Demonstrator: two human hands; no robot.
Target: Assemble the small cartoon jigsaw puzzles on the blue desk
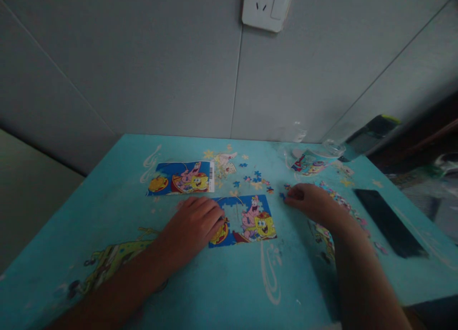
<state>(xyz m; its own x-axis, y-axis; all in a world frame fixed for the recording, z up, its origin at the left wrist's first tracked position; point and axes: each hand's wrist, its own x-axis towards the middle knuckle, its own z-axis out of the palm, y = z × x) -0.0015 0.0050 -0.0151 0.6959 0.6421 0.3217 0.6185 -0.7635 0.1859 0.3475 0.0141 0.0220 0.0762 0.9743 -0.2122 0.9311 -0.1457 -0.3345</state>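
Note:
A partly assembled cartoon jigsaw puzzle (250, 220) lies on the turquoise printed table (222, 287). My left hand (193, 227) rests flat on the puzzle's left part, fingers spread over it. My right hand (309, 201) lies to the right of the puzzle, its fingertips pinched at a small loose blue piece (282, 195). Several loose pieces (252, 178) are scattered just behind the puzzle. A reference picture card (182, 177) with the same cartoon lies farther back on the left.
A clear plastic bag or tub with printed packaging (309, 162) sits at the back right. A black phone (388, 221) lies on the right side of the table. The grey wall (179, 72) with a socket (266, 5) rises behind.

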